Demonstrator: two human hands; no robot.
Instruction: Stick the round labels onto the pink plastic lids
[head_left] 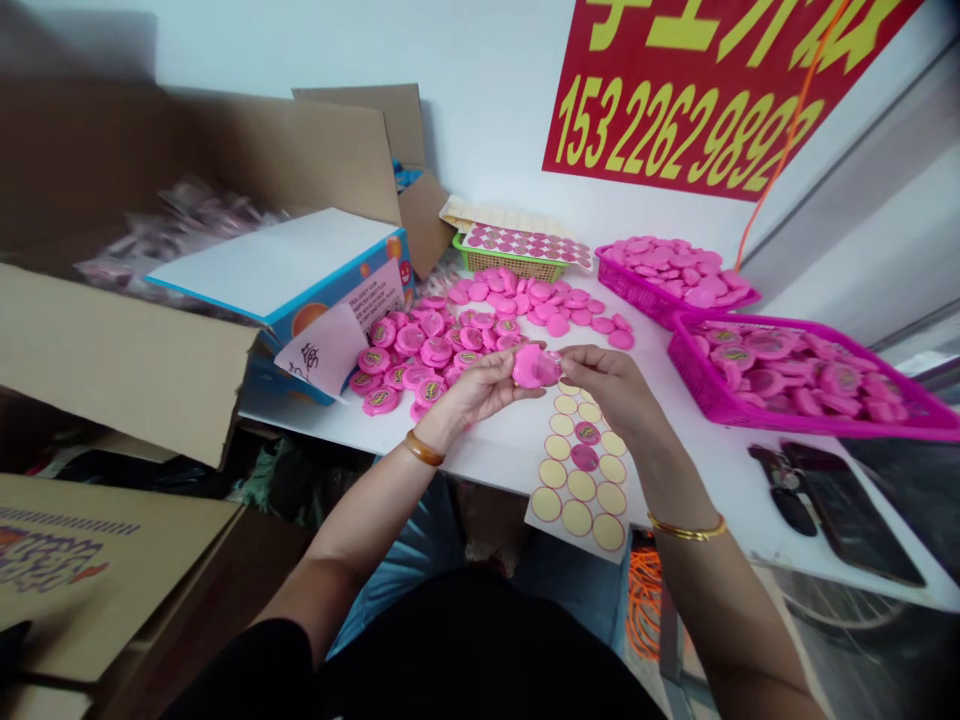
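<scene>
Between my hands, above the white table, is a small round pink plastic case [534, 367]. My left hand [487, 388] grips it from the left, thumb on top and fingers beneath. The fingertips of my right hand [604, 378] pinch at its right edge, where something clear shows; I cannot make out what it is. Below my right hand lies a sticker sheet [556, 478] with several bare cream circles and two pink round stickers left on it. Just left of my hands is a pile of pink cases with round labels [436, 350]. Unlabelled pink cases [559, 324] lie behind them.
Two magenta baskets [694, 402] of pink pieces stand at the right. Near them lie a phone [851, 510] and keys [786, 485]. A green basket [517, 265] holds sticker sheets at the back. Open cardboard boxes [300, 150] and a blue box [330, 290] crowd the left.
</scene>
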